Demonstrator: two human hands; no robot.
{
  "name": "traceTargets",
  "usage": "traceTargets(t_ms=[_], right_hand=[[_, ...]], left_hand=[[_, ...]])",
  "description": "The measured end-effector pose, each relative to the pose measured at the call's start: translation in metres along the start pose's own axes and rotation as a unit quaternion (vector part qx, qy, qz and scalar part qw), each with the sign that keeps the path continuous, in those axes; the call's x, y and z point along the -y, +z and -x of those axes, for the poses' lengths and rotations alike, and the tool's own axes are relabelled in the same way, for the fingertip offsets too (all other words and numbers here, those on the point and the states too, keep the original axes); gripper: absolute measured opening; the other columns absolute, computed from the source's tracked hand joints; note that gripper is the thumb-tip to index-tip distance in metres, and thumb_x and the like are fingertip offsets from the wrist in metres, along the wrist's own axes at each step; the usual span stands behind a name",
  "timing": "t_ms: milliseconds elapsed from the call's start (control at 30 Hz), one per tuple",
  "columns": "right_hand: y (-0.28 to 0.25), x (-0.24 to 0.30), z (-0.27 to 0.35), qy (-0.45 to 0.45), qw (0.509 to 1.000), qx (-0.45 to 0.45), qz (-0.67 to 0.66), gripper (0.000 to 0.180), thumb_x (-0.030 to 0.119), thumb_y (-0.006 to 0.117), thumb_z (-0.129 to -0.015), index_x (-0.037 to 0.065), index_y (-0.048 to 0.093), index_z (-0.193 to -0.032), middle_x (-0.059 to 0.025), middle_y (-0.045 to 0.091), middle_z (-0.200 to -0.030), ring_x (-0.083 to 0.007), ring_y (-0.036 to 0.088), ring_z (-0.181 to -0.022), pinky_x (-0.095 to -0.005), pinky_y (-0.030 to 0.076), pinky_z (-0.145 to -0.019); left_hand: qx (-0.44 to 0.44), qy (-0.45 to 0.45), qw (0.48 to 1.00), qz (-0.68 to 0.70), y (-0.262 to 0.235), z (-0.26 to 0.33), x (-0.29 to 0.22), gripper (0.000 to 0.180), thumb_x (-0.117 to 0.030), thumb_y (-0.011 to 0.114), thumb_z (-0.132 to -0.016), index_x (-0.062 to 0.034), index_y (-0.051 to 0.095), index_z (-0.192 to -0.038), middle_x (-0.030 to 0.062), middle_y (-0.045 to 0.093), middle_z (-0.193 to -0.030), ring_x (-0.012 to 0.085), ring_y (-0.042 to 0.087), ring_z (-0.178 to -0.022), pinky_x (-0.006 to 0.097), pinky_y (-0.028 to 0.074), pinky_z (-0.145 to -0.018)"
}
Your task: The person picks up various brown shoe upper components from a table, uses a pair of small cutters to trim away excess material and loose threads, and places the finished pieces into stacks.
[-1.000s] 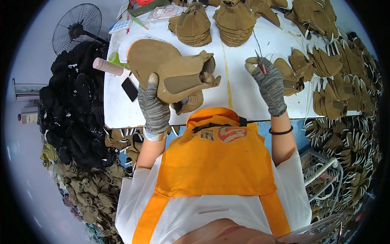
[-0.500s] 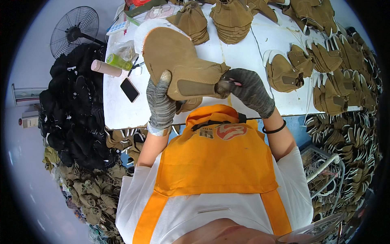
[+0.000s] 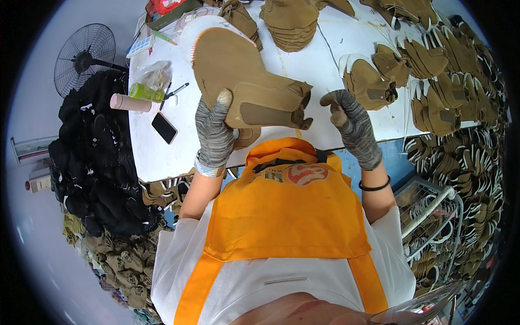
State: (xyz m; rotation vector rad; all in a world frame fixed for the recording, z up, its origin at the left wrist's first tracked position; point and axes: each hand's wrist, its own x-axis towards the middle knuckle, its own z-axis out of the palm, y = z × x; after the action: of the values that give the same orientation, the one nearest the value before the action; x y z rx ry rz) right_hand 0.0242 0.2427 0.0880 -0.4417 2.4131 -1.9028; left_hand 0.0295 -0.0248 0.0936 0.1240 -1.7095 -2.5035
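A brown suede boot upper is held over the table by my left hand. That hand wears a grey knit glove, its thumb pressed on the near side of the upper. White lining with orange stitches edges the curved end, and a dark elastic panel runs along the shaft. The shaft opening with its curled tabs faces right. My right hand, also gloved, is apart from the opening, a short way right of it. Its index finger and thumb are bent with a gap between them, and nothing shows there.
On the white table are a phone, a pink bottle, a green bottle and a pen. Stacked uppers stand at the back, with more at the right. A metal rack is right of me.
My right hand has drawn away from the shaft opening to the right, leaving its tabs in view. My left hand keeps hold of the boot upper. The view has shifted slightly.
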Motion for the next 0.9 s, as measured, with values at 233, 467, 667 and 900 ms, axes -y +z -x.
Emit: traceTargets(t_ms=[233, 467, 667, 900], right_hand=[[-0.004, 0.011, 0.009, -0.035, 0.968, 0.029, 0.245, 0.030, 0.031, 0.062, -0.087, 0.003, 0.063, -0.098, -0.0142, 0.065, -0.088, -0.0312, 0.063, -0.076, -0.0370, 0.051, -0.069], [0.013, 0.013, -0.003, -0.022, 0.932, 0.065, 0.357, 0.034, 0.035, 0.057, -0.090, 0.002, 0.063, -0.096, -0.0132, 0.065, -0.087, -0.0301, 0.064, -0.077, -0.0349, 0.051, -0.068], [0.010, 0.012, -0.001, -0.059, 0.941, 0.066, 0.327, 0.031, 0.032, 0.055, -0.092, 0.003, 0.064, -0.095, -0.0143, 0.065, -0.085, -0.0318, 0.063, -0.075, -0.0365, 0.050, -0.068], [0.005, 0.022, 0.001, -0.002, 0.948, 0.070, 0.310, 0.029, 0.030, 0.056, -0.091, 0.002, 0.065, -0.093, -0.0159, 0.065, -0.084, -0.0326, 0.062, -0.076, -0.0370, 0.050, -0.068]], left_hand=[[-0.022, 0.027, 0.999, -0.010, 0.001, -0.001, -0.003, 0.048, -0.028, 0.062, -0.088, 0.0032, 0.048, -0.123, 0.0136, 0.060, -0.111, 0.0201, 0.062, -0.095, 0.032, 0.052, -0.082], [-0.001, 0.027, 0.999, -0.034, 0.004, 0.008, -0.007, 0.050, -0.030, 0.060, -0.089, 0.0026, 0.047, -0.125, 0.0136, 0.059, -0.113, 0.0217, 0.061, -0.098, 0.032, 0.052, -0.083], [-0.014, 0.035, 0.999, -0.029, 0.005, 0.010, -0.007, 0.048, -0.028, 0.060, -0.089, 0.0027, 0.048, -0.124, 0.0132, 0.059, -0.112, 0.0217, 0.061, -0.098, 0.032, 0.052, -0.082], [-0.034, 0.050, 0.998, -0.028, 0.002, 0.009, -0.007, 0.047, -0.028, 0.062, -0.088, 0.0019, 0.050, -0.122, 0.0118, 0.060, -0.110, 0.0186, 0.061, -0.096, 0.031, 0.051, -0.082]])
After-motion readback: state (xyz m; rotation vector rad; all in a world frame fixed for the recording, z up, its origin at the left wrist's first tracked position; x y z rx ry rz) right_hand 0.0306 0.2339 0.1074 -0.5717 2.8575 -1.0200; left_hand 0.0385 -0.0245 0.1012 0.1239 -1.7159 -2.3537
